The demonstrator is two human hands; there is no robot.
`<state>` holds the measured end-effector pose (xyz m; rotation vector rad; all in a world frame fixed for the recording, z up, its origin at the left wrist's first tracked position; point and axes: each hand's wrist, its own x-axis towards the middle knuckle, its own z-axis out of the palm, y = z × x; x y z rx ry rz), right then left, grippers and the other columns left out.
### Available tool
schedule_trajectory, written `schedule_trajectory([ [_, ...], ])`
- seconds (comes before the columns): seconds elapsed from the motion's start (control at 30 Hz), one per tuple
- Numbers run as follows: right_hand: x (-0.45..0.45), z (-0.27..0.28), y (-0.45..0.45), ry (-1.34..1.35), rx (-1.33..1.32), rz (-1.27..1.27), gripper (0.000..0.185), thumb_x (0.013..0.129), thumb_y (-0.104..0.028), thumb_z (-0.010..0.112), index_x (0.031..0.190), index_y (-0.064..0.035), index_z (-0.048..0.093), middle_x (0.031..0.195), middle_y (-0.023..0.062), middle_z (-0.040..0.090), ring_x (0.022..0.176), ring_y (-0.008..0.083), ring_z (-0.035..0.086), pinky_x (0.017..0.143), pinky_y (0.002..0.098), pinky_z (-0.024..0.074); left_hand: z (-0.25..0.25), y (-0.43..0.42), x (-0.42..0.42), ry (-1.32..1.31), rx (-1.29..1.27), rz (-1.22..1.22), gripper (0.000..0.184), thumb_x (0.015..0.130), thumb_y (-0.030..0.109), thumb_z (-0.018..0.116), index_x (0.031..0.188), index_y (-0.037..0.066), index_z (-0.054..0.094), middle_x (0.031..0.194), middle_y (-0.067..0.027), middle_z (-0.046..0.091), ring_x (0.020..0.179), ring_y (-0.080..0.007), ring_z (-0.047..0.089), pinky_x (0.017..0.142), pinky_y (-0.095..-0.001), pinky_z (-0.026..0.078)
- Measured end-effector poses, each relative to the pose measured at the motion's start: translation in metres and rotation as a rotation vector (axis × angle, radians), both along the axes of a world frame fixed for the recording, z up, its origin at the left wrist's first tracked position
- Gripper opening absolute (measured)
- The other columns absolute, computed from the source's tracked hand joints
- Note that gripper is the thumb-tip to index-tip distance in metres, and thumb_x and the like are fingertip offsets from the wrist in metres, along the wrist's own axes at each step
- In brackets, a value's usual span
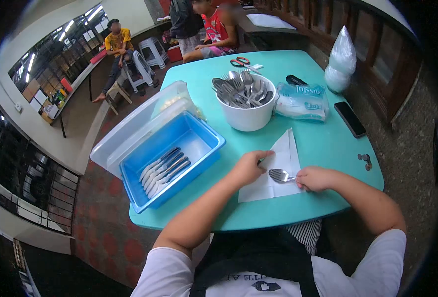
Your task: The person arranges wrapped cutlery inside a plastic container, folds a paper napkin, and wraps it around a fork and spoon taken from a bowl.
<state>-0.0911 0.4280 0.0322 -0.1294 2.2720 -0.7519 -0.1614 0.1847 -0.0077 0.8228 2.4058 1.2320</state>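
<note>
A white paper napkin [262, 189] lies on the turquoise table near its front edge, its upper part folded to a point. My left hand [251, 167] touches the napkin's left side, fingers bent; whether it grips the paper is unclear. On the napkin rests a fork and spoon set [281, 175], and my right hand [312, 178] is closed on its handle end. Behind the napkin stands a white bucket [247, 118] full of spoons and forks. To the left, a blue tray [199, 136] holds several utensils wrapped in white paper [154, 177].
A clear lid [125, 129] leans behind the tray. Around the bucket are red-handled scissors [240, 62], a tissue pack [305, 103] and a plastic-wrapped bundle [341, 62]. A phone [350, 119] and coins [365, 159] lie right. Several people are beyond the table.
</note>
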Motion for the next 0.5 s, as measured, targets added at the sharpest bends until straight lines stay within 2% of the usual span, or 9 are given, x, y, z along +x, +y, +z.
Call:
schedule_trajectory([
  [0.1,0.0,-0.013,0.009,0.096,-0.009,0.065,0.028,0.097,-0.026,0.045,0.085,-0.0062,0.061,0.068,0.0005,0.054,0.058,0.0136,0.048,0.054,0.0306,0.0409,0.001,-0.001,-0.001,0.02,0.024,0.034,0.084,0.076,0.001,0.071,0.15,0.015,0.034,0.12,-0.0161,0.064,0.091,-0.0258,0.064,0.085,-0.0369,0.052],
  [0.17,0.001,-0.017,0.014,0.108,0.034,0.068,0.03,0.096,-0.025,0.044,0.086,-0.0055,0.064,0.074,0.0078,0.061,0.066,0.0206,0.057,0.064,0.0361,0.046,-0.002,-0.002,0.001,0.025,0.073,0.04,0.098,0.076,0.003,0.072,0.156,0.015,0.017,0.116,-0.0176,0.065,0.09,-0.0273,0.064,0.084,-0.0376,0.052],
  [0.2,0.0,-0.015,0.012,0.114,0.055,0.069,0.03,0.096,-0.025,0.044,0.087,-0.0052,0.065,0.077,0.0114,0.064,0.071,0.0241,0.061,0.069,0.0388,0.0486,-0.001,-0.001,0.001,0.028,0.061,0.078,0.1,0.076,0.004,0.072,0.156,0.014,0.014,0.113,-0.018,0.065,0.089,-0.0281,0.064,0.084,-0.0379,0.052],
  [0.27,0.002,0.0,0.003,0.055,0.055,-0.056,0.03,0.096,-0.024,0.044,0.086,-0.0054,0.065,0.074,0.0109,0.062,0.067,0.0232,0.06,0.066,0.039,0.049,0.0,0.004,0.004,0.018,0.038,0.148,0.104,0.077,0.005,0.073,0.156,0.013,0.006,0.109,-0.0188,0.065,0.088,-0.0297,0.064,0.083,-0.0385,0.052],
  [0.3,0.005,0.003,0.0,0.017,0.057,-0.122,0.029,0.096,-0.024,0.045,0.085,-0.0055,0.065,0.072,0.0106,0.061,0.065,0.0228,0.06,0.064,0.0391,0.0492,-0.002,0.005,0.004,0.046,0.04,0.173,0.1,0.078,0.006,0.072,0.155,0.009,0.009,0.105,-0.0204,0.065,0.088,-0.0329,0.065,0.083,-0.0403,0.051],
  [0.5,0.006,0.006,-0.004,-0.013,0.035,-0.177,0.028,0.095,-0.024,0.048,0.084,-0.0049,0.065,0.069,0.0099,0.06,0.056,0.0226,0.057,0.053,0.0402,0.0472,-0.001,0.012,0.009,0.112,0.015,0.182,0.094,0.078,0.003,0.07,0.154,0.009,0.015,0.095,-0.0204,0.066,0.088,-0.0359,0.065,0.081,-0.0414,0.05],
])
